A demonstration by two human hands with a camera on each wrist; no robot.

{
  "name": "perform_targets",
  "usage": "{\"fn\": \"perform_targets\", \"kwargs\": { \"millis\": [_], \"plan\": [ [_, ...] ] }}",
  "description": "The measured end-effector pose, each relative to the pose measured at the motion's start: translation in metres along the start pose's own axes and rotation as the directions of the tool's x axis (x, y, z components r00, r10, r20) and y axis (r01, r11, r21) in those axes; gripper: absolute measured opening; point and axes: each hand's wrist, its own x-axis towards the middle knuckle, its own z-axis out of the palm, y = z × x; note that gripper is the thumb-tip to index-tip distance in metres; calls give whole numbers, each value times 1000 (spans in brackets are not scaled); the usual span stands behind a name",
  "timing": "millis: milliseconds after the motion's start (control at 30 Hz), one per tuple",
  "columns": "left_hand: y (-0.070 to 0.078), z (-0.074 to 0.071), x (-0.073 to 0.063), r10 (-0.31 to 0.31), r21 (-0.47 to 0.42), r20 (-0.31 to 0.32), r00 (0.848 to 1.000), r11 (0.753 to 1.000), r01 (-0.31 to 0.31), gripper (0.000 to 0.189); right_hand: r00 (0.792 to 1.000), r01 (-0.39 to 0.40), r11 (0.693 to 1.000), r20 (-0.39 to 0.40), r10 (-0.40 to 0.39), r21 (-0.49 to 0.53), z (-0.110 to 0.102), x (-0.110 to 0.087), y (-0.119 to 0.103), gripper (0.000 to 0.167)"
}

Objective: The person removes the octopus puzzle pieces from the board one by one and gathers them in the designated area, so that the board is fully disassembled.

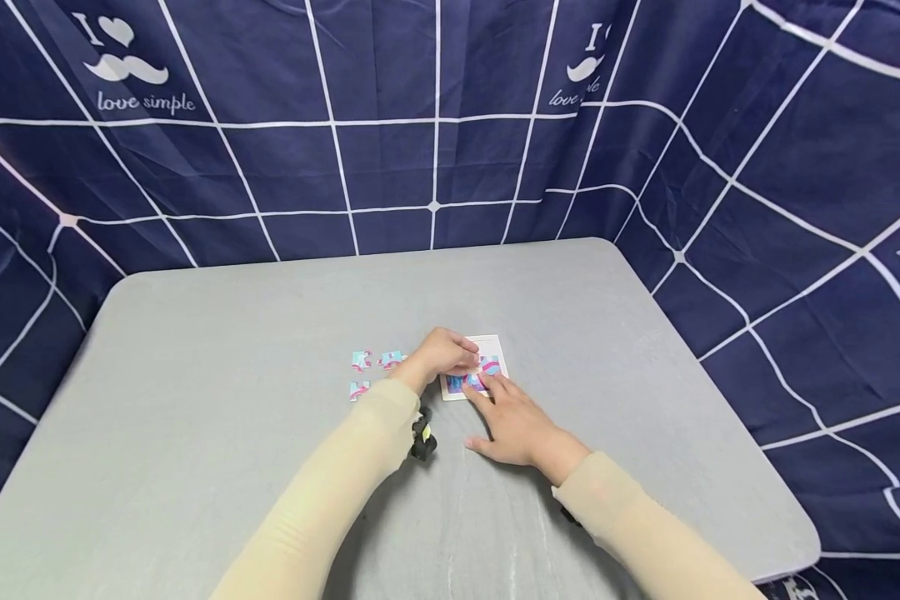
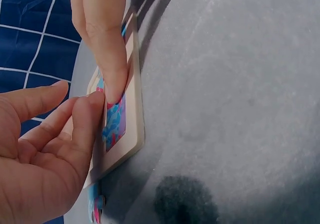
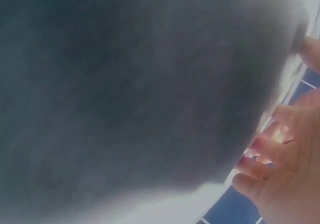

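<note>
The left hand [image 1: 444, 354] is hanging over the puzzle board [image 1: 487, 343], its fingers bending close together, and I cannot tell if they are pinching anything. The right hand [image 1: 517, 425] is lying low, holding its fingers wide and touching the board. The board is sitting on the grey tabletop [image 1: 232, 375], with loose pieces [image 1: 361, 360] lying to its left.
</note>
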Motion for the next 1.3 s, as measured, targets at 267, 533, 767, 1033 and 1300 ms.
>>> {"fn": "perform_targets", "kwargs": {
  "millis": [267, 533, 767, 1033, 1300],
  "plan": [
    [-2, 1, 3, -19, -31, -15, 1000, 999, 19, 19, 998, -54, 998, 39, 52, 41, -2, 1, -8, 77],
    [-1, 1, 3, -37, -67, -5, 999, 997, 37, 21, 996, -77, 995, 54, 73, 70, -3, 0, -9, 77],
    [0, 2, 1, -49, -74, -3, 999, 996, 48, 23, 994, -91, 993, 64, 86, 81, -5, 0, -10, 78],
    [-3, 9, 3, 58, 168, -26, 998, 984, -53, 16, 994, -96, 992, 64, 91, 86, -4, -2, -10, 78],
    [2, 14, 1, 108, 434, -67, 992, 898, -69, 10, 994, -87, 994, 65, 83, 69, -4, -1, -9, 77]
  ]
}}
